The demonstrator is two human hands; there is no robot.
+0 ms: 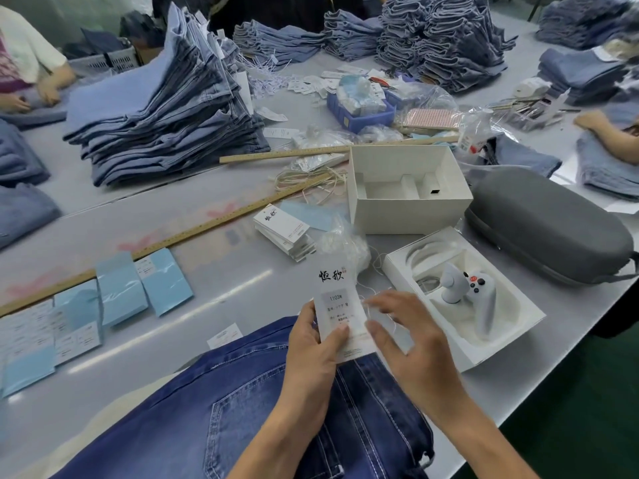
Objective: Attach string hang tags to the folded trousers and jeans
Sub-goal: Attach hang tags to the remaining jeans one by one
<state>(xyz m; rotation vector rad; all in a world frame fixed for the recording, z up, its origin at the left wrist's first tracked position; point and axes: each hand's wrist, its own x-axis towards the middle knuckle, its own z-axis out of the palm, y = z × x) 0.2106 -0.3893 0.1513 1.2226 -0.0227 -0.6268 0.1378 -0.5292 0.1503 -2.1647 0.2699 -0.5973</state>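
Hang tag [340,305] pinched upright in your left hand [313,344] above the jeans [242,409], right hand [404,337] loosely spread beside it, seemingly working its string.

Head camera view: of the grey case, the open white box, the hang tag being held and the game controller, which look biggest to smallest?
1. Grey case
2. White box
3 and 4. Hang tag and controller look about alike; the tag is held up nearer the camera, so I won't rank them.
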